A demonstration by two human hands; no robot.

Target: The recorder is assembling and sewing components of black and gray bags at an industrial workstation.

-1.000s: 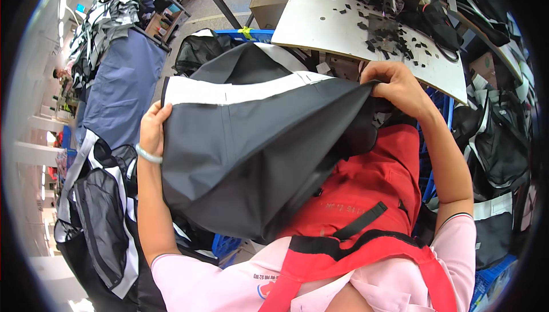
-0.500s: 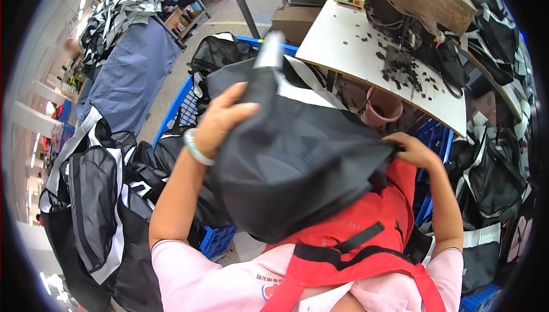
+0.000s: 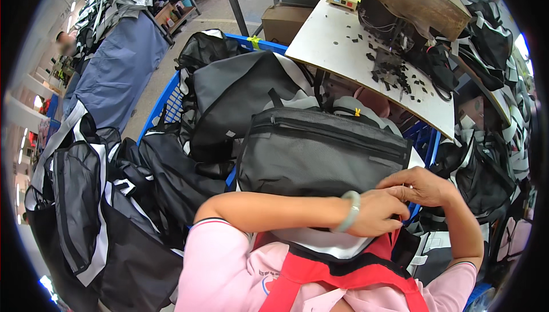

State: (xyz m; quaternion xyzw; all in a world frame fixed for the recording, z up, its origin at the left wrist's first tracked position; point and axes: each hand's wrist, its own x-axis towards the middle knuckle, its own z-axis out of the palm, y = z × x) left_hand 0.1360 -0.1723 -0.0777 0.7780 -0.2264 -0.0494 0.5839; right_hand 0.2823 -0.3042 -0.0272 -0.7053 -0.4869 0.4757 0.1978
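Note:
A black and grey bag (image 3: 320, 160) with a mesh front panel and a long black zipper lies across my lap, over my red apron (image 3: 394, 266). My left hand (image 3: 374, 212), a pale bangle on its wrist, reaches across to the bag's lower right edge, fingers curled closed there. Against it, my right hand (image 3: 420, 186) is closed in a pinch at the same edge; what its fingertips hold is hidden. A yellow tag (image 3: 358, 112) shows on the grey material just beyond the bag.
Behind the bag, a blue plastic crate (image 3: 163, 103) holds more black bags (image 3: 246, 92). A white table (image 3: 320, 34) with scattered black scraps (image 3: 394, 74) stands at the far right, over a pink bucket (image 3: 374, 103). Black pieces (image 3: 80, 215) are heaped on the left.
The bag has been turned and laid down, so its zippered mesh side now shows. My left hand has moved from the bag's far left side across to meet my right hand.

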